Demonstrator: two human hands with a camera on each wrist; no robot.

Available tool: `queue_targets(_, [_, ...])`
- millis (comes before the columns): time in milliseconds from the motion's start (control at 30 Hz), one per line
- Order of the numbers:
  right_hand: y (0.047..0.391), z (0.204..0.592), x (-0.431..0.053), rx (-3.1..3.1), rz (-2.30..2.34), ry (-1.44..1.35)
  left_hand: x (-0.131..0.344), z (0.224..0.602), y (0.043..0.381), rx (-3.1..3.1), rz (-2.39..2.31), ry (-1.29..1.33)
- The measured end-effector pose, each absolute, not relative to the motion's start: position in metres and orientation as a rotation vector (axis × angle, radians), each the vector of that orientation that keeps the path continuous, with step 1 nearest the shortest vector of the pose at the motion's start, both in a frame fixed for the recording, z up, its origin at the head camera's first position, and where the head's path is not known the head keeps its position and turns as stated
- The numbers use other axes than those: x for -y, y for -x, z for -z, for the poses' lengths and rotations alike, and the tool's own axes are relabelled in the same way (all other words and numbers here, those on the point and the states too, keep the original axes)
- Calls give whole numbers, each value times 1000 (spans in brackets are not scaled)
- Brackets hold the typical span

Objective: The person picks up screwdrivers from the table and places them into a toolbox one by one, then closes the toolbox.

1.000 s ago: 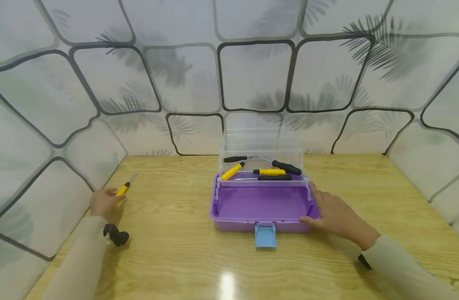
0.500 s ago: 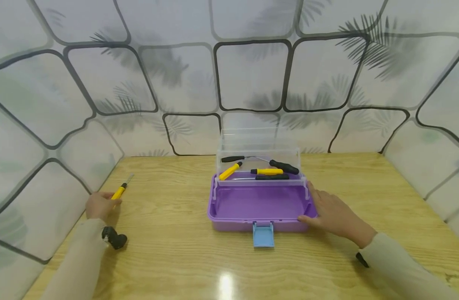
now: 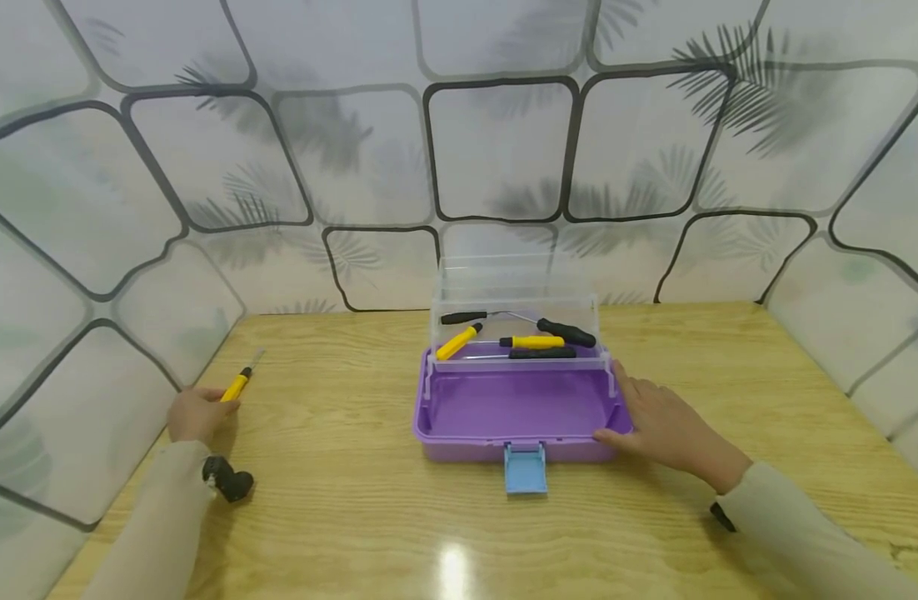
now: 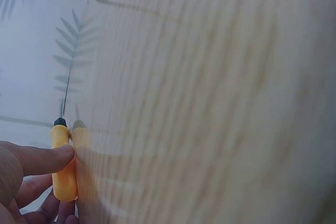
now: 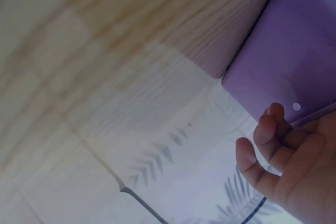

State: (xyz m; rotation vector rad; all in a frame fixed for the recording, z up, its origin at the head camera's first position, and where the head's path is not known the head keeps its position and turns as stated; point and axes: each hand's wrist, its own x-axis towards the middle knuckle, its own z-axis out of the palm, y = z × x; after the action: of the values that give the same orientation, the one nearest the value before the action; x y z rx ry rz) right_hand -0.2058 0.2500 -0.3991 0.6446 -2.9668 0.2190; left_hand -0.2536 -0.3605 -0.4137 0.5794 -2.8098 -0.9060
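At the far left of the table, my left hand (image 3: 197, 414) pinches a yellow-handled screwdriver (image 3: 237, 386) between thumb and fingers. Its blade points away from me. In the left wrist view the thumb presses along the yellow handle (image 4: 64, 182), which is very close to the wood. My right hand (image 3: 665, 425) rests at the right end of an opened purple toolbox (image 3: 515, 451). Its thumb lies on the front rim, and the index finger stretches along the side. In the right wrist view, the other fingers (image 5: 265, 129) are loosely bent beside the purple wall (image 5: 278, 66).
A clear tray (image 3: 515, 365) inside the box carries several screwdrivers with yellow or black handles. The transparent lid (image 3: 515, 275) stands up at the back. A blue latch (image 3: 526, 471) hangs at the front. Patterned walls (image 3: 504, 150) surround the wooden table (image 3: 331, 467).
The head view has shifted slightly, so everything sits a little further left. Both hands keep nearly the same place; the left still holds the screwdriver and the right stays at the toolbox.
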Motion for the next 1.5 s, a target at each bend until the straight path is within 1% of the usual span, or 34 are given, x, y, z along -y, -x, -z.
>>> queue_targets(733, [207,399,-251,2975,-241,-653,361,414,246,2767,889,-610])
queue_targets(1333, [207,397,-250,2968,-230,-671,361,416,245,2720,951,-694])
queue_targets(1500, [206,398,-250,2966,-229,-675,360,413,245,2704,938,-678])
